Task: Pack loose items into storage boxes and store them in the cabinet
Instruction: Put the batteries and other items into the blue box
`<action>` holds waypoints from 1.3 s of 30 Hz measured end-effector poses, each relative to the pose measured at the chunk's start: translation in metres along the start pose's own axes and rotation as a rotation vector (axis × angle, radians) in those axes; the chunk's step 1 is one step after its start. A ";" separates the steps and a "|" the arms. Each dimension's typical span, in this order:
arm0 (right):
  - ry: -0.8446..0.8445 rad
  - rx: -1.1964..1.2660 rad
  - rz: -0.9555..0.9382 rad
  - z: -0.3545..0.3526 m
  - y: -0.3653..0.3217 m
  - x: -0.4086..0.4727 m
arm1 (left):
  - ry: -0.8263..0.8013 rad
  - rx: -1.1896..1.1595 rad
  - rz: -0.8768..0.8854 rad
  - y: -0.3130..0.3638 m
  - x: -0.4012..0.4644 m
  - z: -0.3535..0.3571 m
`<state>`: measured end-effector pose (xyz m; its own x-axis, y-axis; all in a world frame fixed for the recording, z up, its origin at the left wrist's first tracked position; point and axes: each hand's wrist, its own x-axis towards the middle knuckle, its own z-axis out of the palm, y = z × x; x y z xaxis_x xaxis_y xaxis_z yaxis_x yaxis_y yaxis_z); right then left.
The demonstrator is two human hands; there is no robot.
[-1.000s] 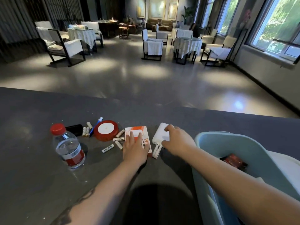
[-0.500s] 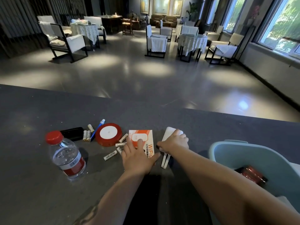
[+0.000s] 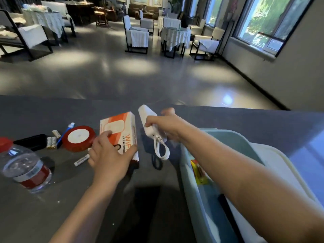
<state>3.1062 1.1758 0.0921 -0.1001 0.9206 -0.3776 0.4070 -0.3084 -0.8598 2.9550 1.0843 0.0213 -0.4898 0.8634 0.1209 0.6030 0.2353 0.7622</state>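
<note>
A single wide-angle view sits at the person's head, looking forward and down over a dark grey counter (image 3: 52, 199) so that both forearms reach in from the bottom edge. It is close to the counter (the water bottle (image 3: 24, 165) at the left edge and the pale blue storage box (image 3: 233, 142) at the lower right both run partly out of view). Its upper half faces across a dim room of draped tables (image 3: 175, 35) towards windows (image 3: 273, 20) on the right, with lines bowed near the edges.

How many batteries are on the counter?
At least 4: one by the pen, two beside the black case, one by the left hand; more may be hidden.
</note>
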 end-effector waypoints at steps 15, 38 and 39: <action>0.468 -0.348 -0.015 -0.145 0.142 -0.156 | -0.257 -0.183 0.406 0.103 -0.105 0.029; 0.266 0.212 -0.298 -0.099 0.125 -0.170 | -0.298 -0.155 0.531 0.111 -0.135 0.042; 0.228 0.306 -0.266 -0.095 0.124 -0.166 | -0.307 -0.160 0.541 0.112 -0.138 0.044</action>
<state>3.2596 1.0070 0.0805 0.0509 0.9960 -0.0740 0.1043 -0.0790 -0.9914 3.1180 1.0110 0.0623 0.0744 0.9355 0.3455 0.6014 -0.3185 0.7327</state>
